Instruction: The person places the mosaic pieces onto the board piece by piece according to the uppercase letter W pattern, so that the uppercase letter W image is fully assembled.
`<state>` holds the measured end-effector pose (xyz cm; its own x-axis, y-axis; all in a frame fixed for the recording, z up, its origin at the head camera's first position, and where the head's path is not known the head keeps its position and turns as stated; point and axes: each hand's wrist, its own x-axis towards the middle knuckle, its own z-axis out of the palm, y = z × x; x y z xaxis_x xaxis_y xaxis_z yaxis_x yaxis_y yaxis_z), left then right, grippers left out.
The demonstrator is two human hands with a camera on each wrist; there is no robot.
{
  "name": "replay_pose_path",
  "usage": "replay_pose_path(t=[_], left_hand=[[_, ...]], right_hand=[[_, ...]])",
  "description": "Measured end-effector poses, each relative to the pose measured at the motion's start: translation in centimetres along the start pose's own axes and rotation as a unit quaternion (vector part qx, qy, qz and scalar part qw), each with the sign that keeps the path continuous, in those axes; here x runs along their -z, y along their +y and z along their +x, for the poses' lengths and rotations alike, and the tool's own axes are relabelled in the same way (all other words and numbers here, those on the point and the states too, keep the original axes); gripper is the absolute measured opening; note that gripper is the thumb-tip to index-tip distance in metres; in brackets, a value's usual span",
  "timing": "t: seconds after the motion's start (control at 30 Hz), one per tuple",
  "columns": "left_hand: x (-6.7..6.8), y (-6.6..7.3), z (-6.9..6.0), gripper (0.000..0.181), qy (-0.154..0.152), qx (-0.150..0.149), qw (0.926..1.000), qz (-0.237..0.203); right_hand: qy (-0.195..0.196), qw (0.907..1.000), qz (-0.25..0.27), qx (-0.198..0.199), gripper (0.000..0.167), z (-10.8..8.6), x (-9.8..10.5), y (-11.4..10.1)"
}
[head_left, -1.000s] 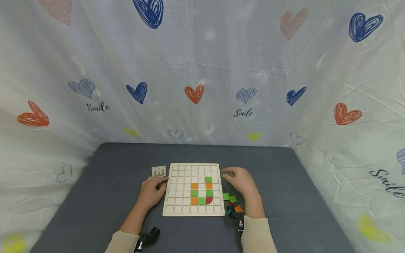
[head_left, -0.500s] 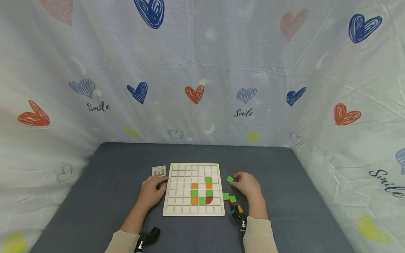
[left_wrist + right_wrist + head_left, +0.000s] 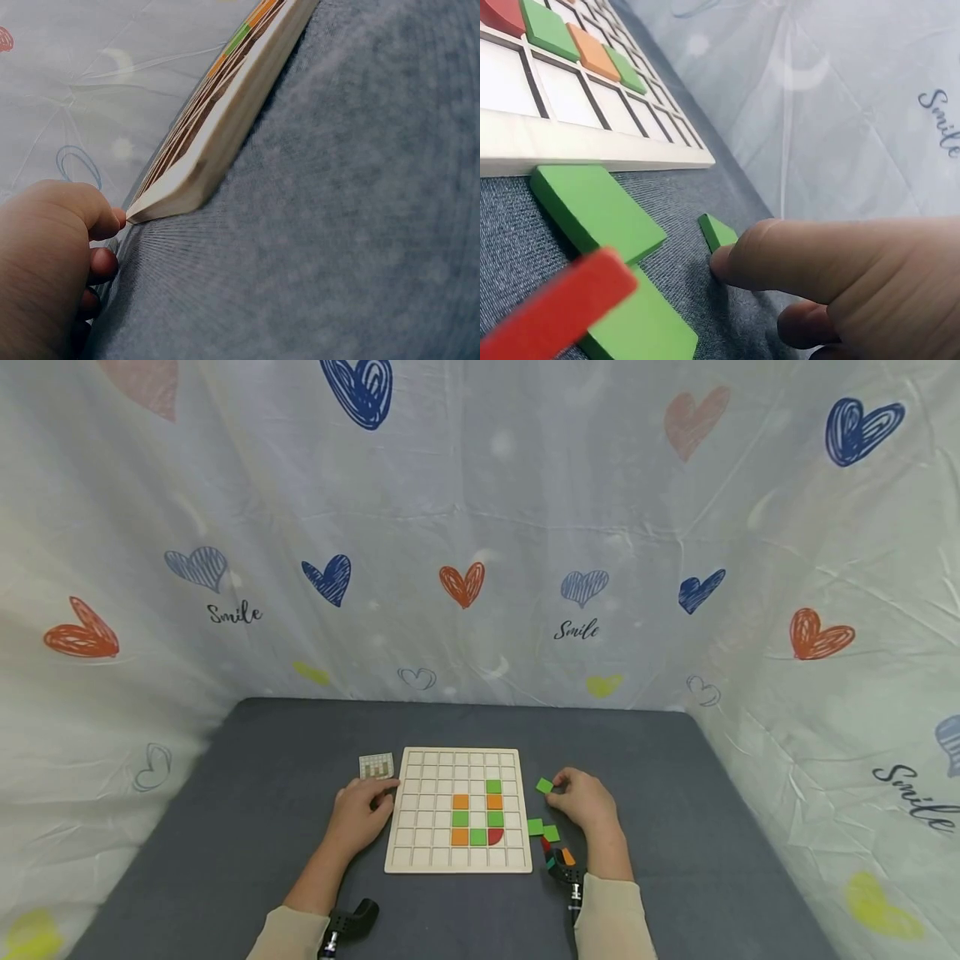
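A pale wooden grid board [image 3: 435, 856] lies on the table, with green, orange and red tiles set in some of its cells. At the board's left edge rests my left hand [image 3: 360, 814], a fingertip touching the rim; in the left wrist view this hand [image 3: 45, 262] meets the board's corner [image 3: 169, 199]. To the right of the board, my right hand [image 3: 588, 797] pinches a green square tile [image 3: 544, 786] between thumb and finger. That tile [image 3: 717, 232] is partly hidden by a finger in the right wrist view.
Two green tiles [image 3: 536, 827] lie by the board's right edge, with red, orange and teal pieces behind the right wrist camera [image 3: 566, 868]. A small pattern card [image 3: 377, 766] lies left of the board. A printed curtain [image 3: 510, 527] hangs behind the table.
My right hand has moved from beside the board's upper right edge slightly right and nearer me; the green tile came into view at its fingertips. My left hand stays at the rim.
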<state>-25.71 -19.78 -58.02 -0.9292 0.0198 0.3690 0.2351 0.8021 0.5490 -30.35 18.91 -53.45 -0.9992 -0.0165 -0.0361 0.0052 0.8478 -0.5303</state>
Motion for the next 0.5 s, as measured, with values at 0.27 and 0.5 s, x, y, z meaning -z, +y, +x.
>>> replay_pose_path(t=[0.27, 0.5], left_hand=[[-0.1, -0.1, 0.1, 0.031, -0.004, 0.005, 1.0, 0.007], [-0.1, -0.1, 0.1, 0.031, -0.005, 0.004, 1.0, 0.005]], right_hand=[[0.021, 0.9997, 0.003, 0.012, 0.026, -0.2, 0.6, -1.0], [0.031, 0.9984, 0.021, 0.041, 0.028, -1.1, 1.5, -3.4]])
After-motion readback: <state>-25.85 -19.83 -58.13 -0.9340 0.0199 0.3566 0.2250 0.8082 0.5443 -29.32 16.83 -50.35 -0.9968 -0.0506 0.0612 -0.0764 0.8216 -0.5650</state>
